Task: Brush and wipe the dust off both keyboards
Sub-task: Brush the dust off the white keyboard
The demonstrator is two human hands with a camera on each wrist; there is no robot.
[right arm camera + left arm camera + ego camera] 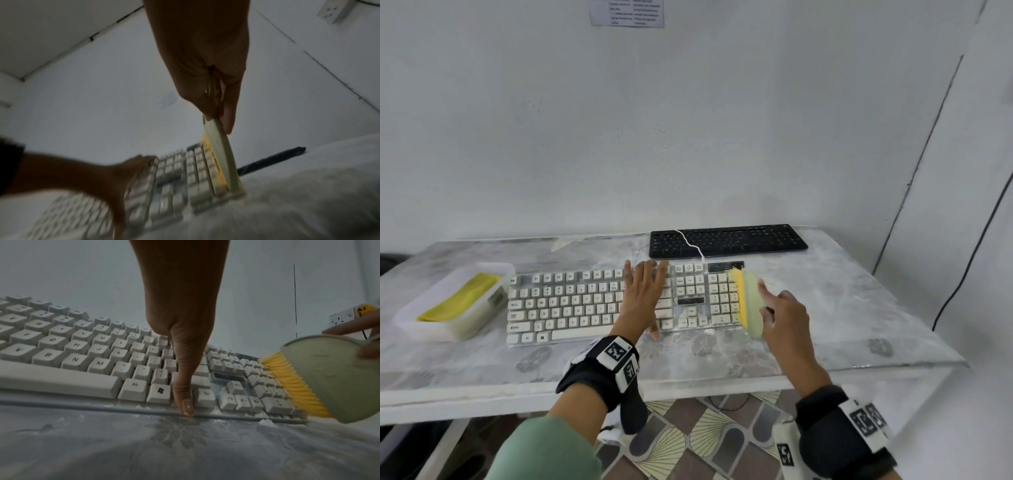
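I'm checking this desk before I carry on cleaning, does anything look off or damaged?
White powdery dust is heaped along the white keyboard's front edge and smeared over the table. Its white cable trails across the black keyboard. No visible damage.

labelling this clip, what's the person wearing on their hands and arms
Bare hands. The left wrist has a black strap carrying a white block with black square-code markers, above a green sleeve. The right wrist has a matching strap and markers.
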